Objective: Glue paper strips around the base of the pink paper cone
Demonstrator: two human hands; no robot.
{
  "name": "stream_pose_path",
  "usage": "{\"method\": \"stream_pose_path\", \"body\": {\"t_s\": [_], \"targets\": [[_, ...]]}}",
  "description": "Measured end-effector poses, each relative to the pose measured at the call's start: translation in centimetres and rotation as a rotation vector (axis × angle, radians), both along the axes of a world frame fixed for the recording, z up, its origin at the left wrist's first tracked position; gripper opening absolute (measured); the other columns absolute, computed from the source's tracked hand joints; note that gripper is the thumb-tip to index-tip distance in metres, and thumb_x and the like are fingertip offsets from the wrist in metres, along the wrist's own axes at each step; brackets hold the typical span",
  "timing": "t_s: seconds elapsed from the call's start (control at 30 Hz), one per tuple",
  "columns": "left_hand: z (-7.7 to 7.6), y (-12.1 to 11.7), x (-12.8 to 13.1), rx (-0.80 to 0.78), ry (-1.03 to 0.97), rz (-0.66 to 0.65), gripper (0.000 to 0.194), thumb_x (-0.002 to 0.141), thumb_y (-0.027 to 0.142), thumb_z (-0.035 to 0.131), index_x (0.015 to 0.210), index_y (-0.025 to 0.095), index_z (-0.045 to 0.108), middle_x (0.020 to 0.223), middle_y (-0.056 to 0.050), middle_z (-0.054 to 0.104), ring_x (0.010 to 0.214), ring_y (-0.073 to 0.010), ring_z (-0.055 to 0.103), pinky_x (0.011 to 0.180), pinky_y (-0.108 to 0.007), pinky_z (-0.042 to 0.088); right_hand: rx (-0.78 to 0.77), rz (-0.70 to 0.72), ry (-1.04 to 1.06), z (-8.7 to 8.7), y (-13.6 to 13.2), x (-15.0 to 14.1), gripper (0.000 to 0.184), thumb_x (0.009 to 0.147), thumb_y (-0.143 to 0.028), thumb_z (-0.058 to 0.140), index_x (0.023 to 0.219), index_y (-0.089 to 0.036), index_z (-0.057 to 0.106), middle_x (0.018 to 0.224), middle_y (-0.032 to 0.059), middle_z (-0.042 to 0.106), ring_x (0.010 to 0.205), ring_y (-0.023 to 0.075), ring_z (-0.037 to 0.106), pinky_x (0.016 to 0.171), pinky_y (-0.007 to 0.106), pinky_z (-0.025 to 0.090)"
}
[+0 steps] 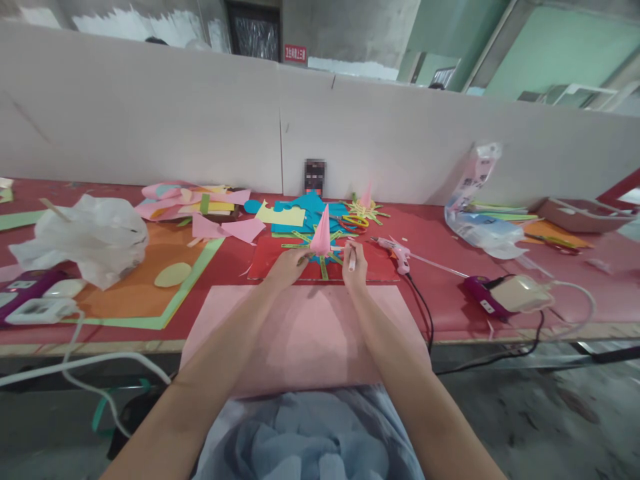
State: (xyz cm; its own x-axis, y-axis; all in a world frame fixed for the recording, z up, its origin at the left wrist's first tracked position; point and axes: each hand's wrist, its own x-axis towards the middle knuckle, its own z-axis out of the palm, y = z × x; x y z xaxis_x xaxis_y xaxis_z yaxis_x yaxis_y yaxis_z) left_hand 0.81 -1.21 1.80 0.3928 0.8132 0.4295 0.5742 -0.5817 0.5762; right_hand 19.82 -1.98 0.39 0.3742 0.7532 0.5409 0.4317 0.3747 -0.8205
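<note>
Standing on a blue-and-green paper base (324, 269), the pink paper cone (322, 233) is at twelve o'clock. At its four o'clock, the right hand (357, 268) has its grip clamped on a pale pen-like stick (352, 259); at eight o'clock, the left hand (287, 269) shows an unclear grip. A pink glue gun (400, 254) lies at three o'clock.

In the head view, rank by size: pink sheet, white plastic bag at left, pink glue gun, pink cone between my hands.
1. Pink sheet
2. White plastic bag
3. Glue gun and pink cone: too alike to rank
</note>
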Motion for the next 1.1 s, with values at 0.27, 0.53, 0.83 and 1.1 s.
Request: {"method": "stream_pose_path", "body": {"t_s": [0.27, 0.53, 0.83, 1.1], "targets": [[-0.3, 0.3, -0.2, 0.031, 0.086, 0.043, 0.035, 0.086, 0.016, 0.045, 0.116, 0.02, 0.063, 0.114, -0.004, 0.067, 0.107, -0.0194, 0.06, 0.096, -0.033, 0.046, -0.08, 0.096, 0.089, -0.3, 0.0, -0.2, 0.039, 0.085, -0.056, 0.041, 0.096, -0.021, 0.052, 0.082, 0.0029, 0.064, 0.065, 0.0141, 0.063, 0.062, 0.025, 0.05], [-0.7, 0.5, -0.2, 0.045, 0.144, 0.086, 0.034, 0.087, 0.021, 0.047, 0.118, 0.02, 0.062, 0.118, -0.006, 0.065, 0.111, -0.021, 0.058, 0.1, -0.036, 0.042, -0.153, 0.261, 0.222, 0.1, 0.0, -0.8, 0.034, 0.08, -0.055, 0.05, 0.087, -0.022, 0.053, 0.075, 0.0014, 0.062, 0.055, 0.017, 0.064, 0.053, 0.027, 0.051], [-1.2, 0.8, -0.3, 0.04, 0.169, 0.118, 0.034, 0.085, 0.022, 0.051, 0.117, 0.022, 0.061, 0.123, -0.005, 0.062, 0.119, -0.0225, 0.052, 0.105, -0.039, 0.037, -0.15, 0.416, 0.243, 0.7, -0.6, -1.4, 0.036, 0.078, -0.055, 0.055, 0.089, -0.021, 0.056, 0.075, 0.002, 0.063, 0.054, 0.0158, 0.062, 0.057, 0.03, 0.052], [-0.1, 0.3, -0.2, 0.034, 0.064, 0.117, 0.033, 0.081, 0.012, 0.048, 0.108, 0.02, 0.065, 0.115, -0.006, 0.065, 0.111, -0.0199, 0.057, 0.101, -0.034, 0.042, -0.076, 0.162, 0.207, 1.6, -0.6, -0.8, 0.049, 0.085, -0.059, 0.042, 0.093, -0.017, 0.066, 0.072, 0.0038, 0.063, 0.059, 0.0141, 0.055, 0.056, 0.026, 0.045]]}}
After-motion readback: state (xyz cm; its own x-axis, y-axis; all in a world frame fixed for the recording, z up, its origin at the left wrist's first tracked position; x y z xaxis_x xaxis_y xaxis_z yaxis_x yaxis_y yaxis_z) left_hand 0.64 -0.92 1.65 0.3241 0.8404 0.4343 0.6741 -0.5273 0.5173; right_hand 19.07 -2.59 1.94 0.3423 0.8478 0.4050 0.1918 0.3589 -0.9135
